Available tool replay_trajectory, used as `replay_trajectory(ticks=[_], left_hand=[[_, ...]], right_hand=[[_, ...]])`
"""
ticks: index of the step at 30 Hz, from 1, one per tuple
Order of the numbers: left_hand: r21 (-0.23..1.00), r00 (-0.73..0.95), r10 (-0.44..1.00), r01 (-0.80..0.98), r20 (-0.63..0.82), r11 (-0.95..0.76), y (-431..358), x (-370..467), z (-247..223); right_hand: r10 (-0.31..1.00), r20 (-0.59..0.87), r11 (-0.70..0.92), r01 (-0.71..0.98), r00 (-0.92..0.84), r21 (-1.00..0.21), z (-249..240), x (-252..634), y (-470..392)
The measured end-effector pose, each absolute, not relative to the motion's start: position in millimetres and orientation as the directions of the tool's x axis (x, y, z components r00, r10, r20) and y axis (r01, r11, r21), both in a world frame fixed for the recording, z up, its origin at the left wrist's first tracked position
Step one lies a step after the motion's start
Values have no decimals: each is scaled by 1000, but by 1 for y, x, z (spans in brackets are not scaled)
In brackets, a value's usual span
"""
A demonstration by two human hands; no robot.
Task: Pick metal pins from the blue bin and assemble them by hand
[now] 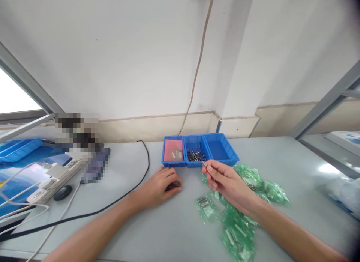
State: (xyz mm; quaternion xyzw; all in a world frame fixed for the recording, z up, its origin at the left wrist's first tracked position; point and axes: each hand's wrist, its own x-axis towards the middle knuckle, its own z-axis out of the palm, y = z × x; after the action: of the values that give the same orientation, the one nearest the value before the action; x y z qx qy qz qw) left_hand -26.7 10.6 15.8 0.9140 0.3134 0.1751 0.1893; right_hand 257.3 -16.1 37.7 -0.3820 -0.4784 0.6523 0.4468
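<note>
Evidently the right hand (225,181) hovers at six o'clock of the middle blue bin (196,153), its grip pinched on a small metal pin (204,164) lifted from the heap there. At nine o'clock the left hand (160,185), palm down on the tabletop (281,160), curls over a dark part (173,186), steadying it.

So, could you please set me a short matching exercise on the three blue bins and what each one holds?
Things:
1. left blue bin
2. middle blue bin
3. right blue bin
4. right hand

States:
A. holds nothing visible
B. a pile of small dark metal pins
C. pinches one small pin
D. pink sheet with small pale parts

Pairs: 1-D, 2-B, 3-A, 4-C
</note>
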Motion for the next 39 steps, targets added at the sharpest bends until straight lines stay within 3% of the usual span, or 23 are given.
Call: replay_trajectory(ticks=[12, 18, 24, 32, 39], left_hand=[[453, 742, 641, 510, 198, -731, 10, -27, 16], [441, 747, 633, 508, 201, -740, 11, -27, 15], [442, 748, 631, 504, 205, -741, 12, -28, 13], [439, 738, 639, 511, 217, -739, 11, -28, 12], [440, 745, 631, 502, 216, -744, 11, -28, 13]], right_hand=[[956, -56, -132, -252, -287, -959, 39, 257, -16], [971, -19, -38, -76, -238, -996, 37, 258, -16], [979, 14, 13, -5, -204, -1000, 38, 258, -15], [965, 183, 225, 234, -188, -946, 29, 257, -18], [965, 137, 191, 238, -226, -952, 33, 255, -18]])
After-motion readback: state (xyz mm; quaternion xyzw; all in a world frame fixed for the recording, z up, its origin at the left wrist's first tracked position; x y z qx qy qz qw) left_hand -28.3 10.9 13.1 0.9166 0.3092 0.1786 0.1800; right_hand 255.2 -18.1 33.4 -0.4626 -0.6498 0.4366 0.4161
